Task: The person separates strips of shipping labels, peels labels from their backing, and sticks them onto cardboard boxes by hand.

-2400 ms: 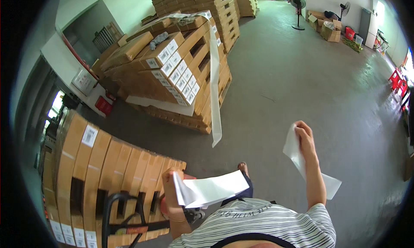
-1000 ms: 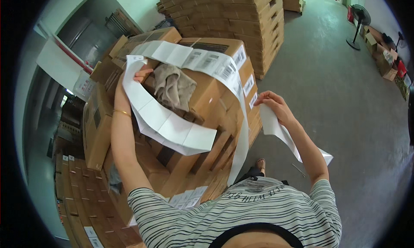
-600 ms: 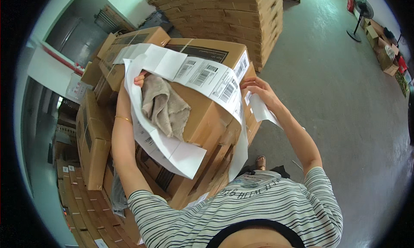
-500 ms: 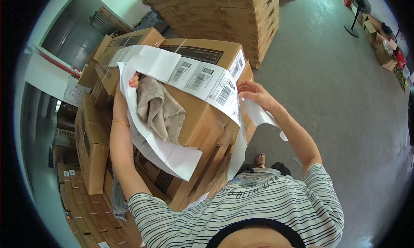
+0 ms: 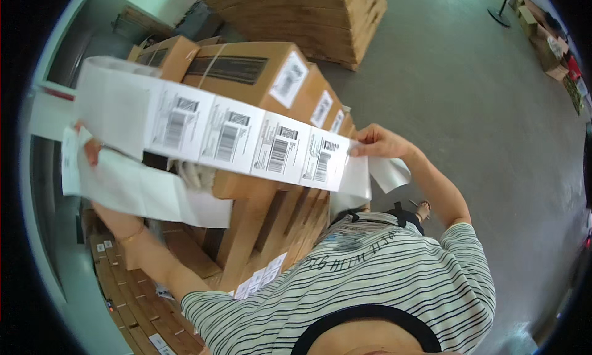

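Observation:
A long strip of white labels [image 5: 228, 136], printed with barcodes, is stretched between my two hands above a stack of brown cartons [image 5: 279, 53]. My left hand [image 5: 91, 150] is closed on the strip's far-left part, its fingers partly hidden and blurred. A loose length of the strip drapes over my left forearm. At the other end, my right hand [image 5: 383, 141] pinches the strip between thumb and fingers. A curled white tail [image 5: 390, 173] hangs beyond that hand. Beneath the strip, a beige cloth [image 5: 196, 173] peeks out, mostly covered. White labels [image 5: 288, 80] are stuck on the carton ends.
Behind the cartons stands a tall brown stack [image 5: 302, 16]. More flat cartons [image 5: 145, 305] are piled at lower left. Grey floor [image 5: 444, 77] stretches along the right, with a standing fan [image 5: 501, 12] and an open box [image 5: 549, 56] by the far wall.
My left hand has moved left and toward me, drawing the label strip off the carton and stretching it out. The strip now covers most of the cloth. My right hand has shifted slightly right and lower.

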{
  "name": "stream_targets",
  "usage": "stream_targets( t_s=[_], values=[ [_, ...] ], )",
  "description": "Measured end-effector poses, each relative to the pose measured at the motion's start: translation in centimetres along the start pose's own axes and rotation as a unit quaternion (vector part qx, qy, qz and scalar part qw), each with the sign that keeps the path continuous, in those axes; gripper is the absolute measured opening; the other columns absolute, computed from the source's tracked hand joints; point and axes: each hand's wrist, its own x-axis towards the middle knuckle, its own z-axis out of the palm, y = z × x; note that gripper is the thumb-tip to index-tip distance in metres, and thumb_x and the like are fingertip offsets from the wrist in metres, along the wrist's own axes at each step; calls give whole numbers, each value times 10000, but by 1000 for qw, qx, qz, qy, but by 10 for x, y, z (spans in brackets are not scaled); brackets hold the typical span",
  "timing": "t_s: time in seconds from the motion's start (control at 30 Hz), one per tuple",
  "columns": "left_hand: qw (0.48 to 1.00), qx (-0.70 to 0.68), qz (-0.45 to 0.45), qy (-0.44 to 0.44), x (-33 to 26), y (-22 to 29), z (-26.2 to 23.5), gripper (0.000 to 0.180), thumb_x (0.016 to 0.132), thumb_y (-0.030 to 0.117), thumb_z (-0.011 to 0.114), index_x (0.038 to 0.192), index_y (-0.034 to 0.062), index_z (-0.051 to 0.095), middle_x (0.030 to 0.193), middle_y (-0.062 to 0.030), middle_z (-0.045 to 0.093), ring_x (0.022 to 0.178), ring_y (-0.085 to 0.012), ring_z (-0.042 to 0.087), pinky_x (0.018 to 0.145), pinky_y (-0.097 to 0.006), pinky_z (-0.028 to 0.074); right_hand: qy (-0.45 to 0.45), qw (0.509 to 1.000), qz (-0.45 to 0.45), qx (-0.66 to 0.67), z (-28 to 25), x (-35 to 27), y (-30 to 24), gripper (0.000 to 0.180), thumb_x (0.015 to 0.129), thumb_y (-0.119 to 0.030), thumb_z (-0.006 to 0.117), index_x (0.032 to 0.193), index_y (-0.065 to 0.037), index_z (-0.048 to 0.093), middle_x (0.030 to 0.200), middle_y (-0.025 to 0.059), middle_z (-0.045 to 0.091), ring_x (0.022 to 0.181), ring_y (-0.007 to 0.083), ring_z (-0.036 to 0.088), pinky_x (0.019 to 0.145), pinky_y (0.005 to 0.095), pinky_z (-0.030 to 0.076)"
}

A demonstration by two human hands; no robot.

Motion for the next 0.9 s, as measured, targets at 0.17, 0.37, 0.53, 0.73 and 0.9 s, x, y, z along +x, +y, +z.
stream_targets(
  t_s=[0.17, 0.37, 0.53, 0.73, 0.9],
  values=[
    [963, 234, 134, 32, 18, 96, 40, 439, 958, 116, 487, 1387, 40, 440, 1261, -169, 562, 1155, -223, 546, 982, -338, 430, 58, 996, -26, -61, -52, -98, -67, 246, 882, -220, 681, 952, 16, 687, 766, 0, 658, 676, 62, 560, 637, 241, 461],
    [946, 132, 175, -237, -34, 194, 222, 290, 843, -20, 514, 1078, 17, 681, 848, -72, 696, 764, -121, 607, 716, -254, 469, 162, 969, -69, -175, -108, -242, -139, 213, 873, -187, 665, 892, 25, 682, 710, 26, 629, 629, 74, 532, 588, 247, 431],
    [816, -25, 153, -557, -79, 257, 432, 253, 739, -35, 534, 889, 22, 730, 715, -121, 663, 582, -145, 558, 567, -276, 450, 165, 951, -96, -242, -161, -338, -187, 207, 865, -177, 662, 863, 29, 683, 680, 41, 614, 595, 84, 525, 553, 247, 418],
    [658, -165, 160, -717, -106, 328, 615, 182, 752, 7, 623, 910, 9, 714, 791, -100, 688, 622, -130, 577, 564, -254, 434, 210, 945, -26, -249, -234, -410, -205, 279, 956, -257, 577, 886, 2, 652, 672, 36, 558, 616, 97, 477, 573, 267, 405],
    [527, -261, 114, -801, -104, 351, 752, 177, 840, 99, 687, 982, -5, 704, 842, -67, 695, 724, -88, 587, 652, -246, 478, 285, 930, -11, -234, -316, -451, -206, 255, 949, -241, 577, 882, -7, 652, 668, 27, 540, 622, 107, 462, 578, 289, 394]
  ],
)
